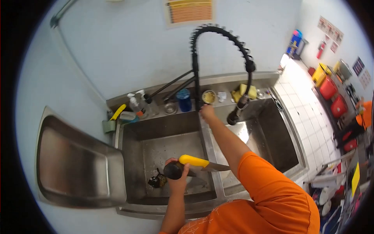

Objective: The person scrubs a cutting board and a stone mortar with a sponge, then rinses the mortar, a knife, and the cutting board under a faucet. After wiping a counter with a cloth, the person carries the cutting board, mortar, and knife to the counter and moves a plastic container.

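The sleeve (272,183) hangs right of the left hand (177,175), which grips a stiff, likely slick knife (193,160) by its handle; the right hand's (206,112) grip at the faucet (194,70) is unclear.

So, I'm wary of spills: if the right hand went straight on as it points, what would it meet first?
Most likely the small round tub on the back ledge, just beyond the right hand; depth is unclear, so the black faucet post beside it could come first.
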`<state>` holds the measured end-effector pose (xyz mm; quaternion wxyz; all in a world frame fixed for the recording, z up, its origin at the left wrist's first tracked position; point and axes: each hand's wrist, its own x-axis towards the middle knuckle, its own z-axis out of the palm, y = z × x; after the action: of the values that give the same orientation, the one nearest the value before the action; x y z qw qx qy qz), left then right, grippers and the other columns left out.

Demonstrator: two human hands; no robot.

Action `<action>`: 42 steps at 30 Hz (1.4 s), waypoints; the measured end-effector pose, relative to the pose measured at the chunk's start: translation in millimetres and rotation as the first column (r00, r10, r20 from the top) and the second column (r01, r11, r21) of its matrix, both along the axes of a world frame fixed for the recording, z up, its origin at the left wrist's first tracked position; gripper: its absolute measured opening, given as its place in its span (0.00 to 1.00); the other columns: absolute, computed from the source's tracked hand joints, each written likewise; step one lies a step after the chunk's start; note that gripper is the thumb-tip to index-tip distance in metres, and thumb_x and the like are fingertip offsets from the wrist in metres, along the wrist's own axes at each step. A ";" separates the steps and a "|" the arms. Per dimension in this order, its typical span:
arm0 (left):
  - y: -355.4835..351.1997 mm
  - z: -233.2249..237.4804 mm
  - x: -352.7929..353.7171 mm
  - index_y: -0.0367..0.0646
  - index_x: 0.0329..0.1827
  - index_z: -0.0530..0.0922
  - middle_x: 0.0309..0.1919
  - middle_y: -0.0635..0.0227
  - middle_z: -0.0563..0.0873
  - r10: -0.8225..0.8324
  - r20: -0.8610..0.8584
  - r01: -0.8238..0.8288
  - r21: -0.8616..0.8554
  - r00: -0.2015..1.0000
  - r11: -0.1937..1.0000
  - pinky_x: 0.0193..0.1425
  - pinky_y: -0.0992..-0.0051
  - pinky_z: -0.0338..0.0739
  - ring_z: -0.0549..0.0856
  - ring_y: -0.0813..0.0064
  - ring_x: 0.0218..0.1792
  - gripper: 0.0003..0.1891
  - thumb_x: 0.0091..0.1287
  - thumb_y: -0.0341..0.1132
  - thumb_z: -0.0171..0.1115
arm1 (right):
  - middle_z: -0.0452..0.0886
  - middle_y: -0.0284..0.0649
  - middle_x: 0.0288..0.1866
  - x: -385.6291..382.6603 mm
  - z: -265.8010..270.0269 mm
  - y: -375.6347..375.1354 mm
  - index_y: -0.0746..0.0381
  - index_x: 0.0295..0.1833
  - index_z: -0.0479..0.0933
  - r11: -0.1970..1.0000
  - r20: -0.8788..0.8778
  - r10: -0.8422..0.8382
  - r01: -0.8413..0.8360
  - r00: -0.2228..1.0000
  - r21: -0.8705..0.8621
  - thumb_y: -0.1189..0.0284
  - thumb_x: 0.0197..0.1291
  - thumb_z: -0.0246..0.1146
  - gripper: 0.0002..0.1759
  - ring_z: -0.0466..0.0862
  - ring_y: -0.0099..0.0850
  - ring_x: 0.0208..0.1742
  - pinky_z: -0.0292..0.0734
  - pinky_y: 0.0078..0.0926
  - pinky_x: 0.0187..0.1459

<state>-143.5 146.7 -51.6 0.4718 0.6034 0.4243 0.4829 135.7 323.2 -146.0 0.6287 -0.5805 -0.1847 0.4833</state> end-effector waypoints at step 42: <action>-247.9 -23.7 363.7 0.42 0.32 0.73 0.20 0.73 0.75 -0.634 0.106 0.528 -0.668 0.766 0.525 0.27 0.78 0.71 0.75 0.79 0.22 0.10 0.58 0.38 0.63 | 0.76 0.49 0.45 93.7 69.9 -990.1 0.66 0.50 0.66 -0.176 -0.693 -0.721 0.960 0.026 0.219 0.62 0.62 0.48 0.19 0.79 0.41 0.45 0.72 0.41 0.52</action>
<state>220.2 -101.2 -75.3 0.7541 0.5354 0.3746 0.0664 229.5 -666.9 -76.1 0.9563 -0.1791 0.2102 -0.0959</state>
